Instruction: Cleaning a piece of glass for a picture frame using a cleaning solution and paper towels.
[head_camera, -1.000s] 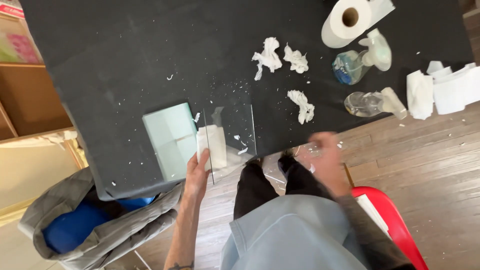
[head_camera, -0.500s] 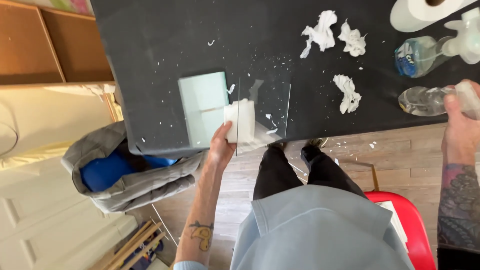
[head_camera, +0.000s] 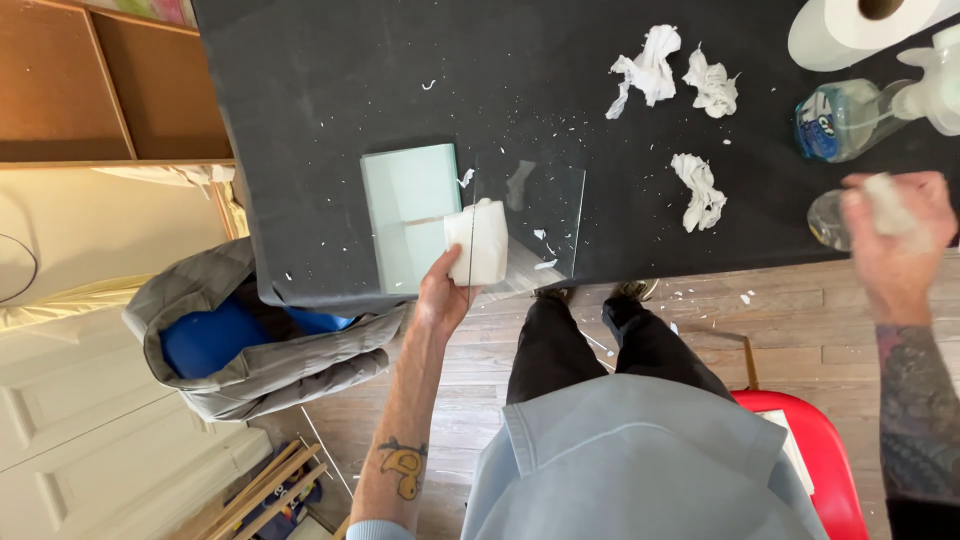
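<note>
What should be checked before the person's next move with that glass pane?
1. Left hand grips folded paper towel at the glass pane: ok.
2. Pane fully on the table: not ok, its near edge overhangs.
3. Right hand on the spray bottle: ok, though blurred.
4. Second pane lies flat: ok.
5. Table free of scraps: not ok, crumpled towels and white bits lie about.
6. Pane clean: cannot tell.
</note>
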